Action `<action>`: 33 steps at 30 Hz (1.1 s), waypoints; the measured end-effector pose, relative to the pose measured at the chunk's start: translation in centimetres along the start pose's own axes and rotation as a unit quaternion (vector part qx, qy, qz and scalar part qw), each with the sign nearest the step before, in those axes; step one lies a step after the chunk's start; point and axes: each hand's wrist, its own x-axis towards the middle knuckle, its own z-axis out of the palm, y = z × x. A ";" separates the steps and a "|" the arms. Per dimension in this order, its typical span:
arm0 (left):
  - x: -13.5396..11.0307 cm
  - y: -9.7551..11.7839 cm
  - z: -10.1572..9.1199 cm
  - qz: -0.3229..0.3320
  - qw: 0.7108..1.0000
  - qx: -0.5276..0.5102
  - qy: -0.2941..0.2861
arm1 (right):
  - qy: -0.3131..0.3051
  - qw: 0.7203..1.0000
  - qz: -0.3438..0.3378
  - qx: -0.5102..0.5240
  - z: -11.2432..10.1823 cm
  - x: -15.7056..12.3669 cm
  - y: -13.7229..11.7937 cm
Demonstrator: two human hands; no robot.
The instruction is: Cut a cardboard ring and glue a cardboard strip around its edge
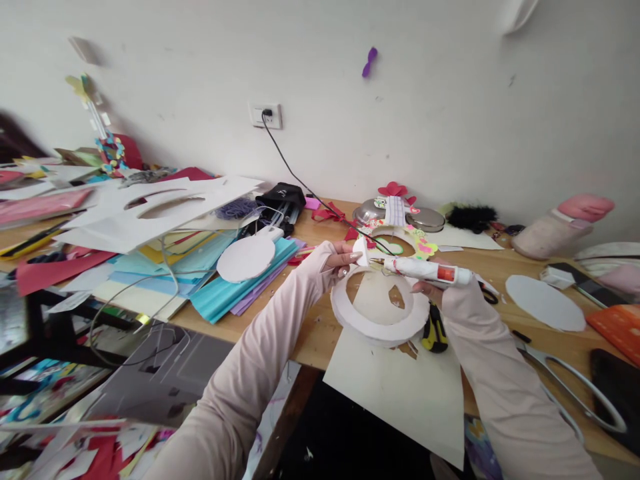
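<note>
My left hand [341,260] pinches a small white paper piece [361,252] between thumb and fingers. In my right hand [431,291] is a white hot glue gun [420,269], lying level with its nozzle at or close to the piece; whether they touch I cannot tell. Below both hands lies a white paper ring [350,319], over a cream sheet [400,383] that hangs past the table edge. A yellow and black utility knife [434,331] rests beside the ring. Behind is a decorated ring [424,244] with coloured bits on it.
A black cord [285,157] runs from the wall socket [274,117] toward my hands. Left are stacked coloured papers [220,293], a white disc [246,259] and cut white board [115,230]. Large scissors [580,383], another white disc [545,302] and a dark phone-like object [617,390] lie right.
</note>
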 end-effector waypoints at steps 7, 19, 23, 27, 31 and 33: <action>0.1 -0.2 -0.1 0.008 1.000 0.013 -0.003 | 0.019 0.999 -0.026 0.032 0.0 0.6 -0.7; -0.3 0.8 1.3 -0.019 0.999 0.027 0.025 | 0.024 0.998 0.005 0.062 0.1 -0.1 -1.5; -0.4 0.9 1.4 -0.024 0.999 0.034 0.016 | 0.032 0.995 0.008 0.093 0.3 -0.1 -1.0; -0.4 1.0 1.4 -0.022 0.999 0.026 0.011 | 0.030 0.998 -0.006 0.054 0.3 -0.1 -0.4; -0.4 0.9 1.3 -0.015 1.000 0.002 0.012 | 0.023 0.998 0.007 0.064 0.2 -0.2 -0.7; -0.4 0.9 1.3 -0.013 1.000 -0.005 0.018 | 0.024 0.997 0.011 0.076 0.1 -0.1 -1.3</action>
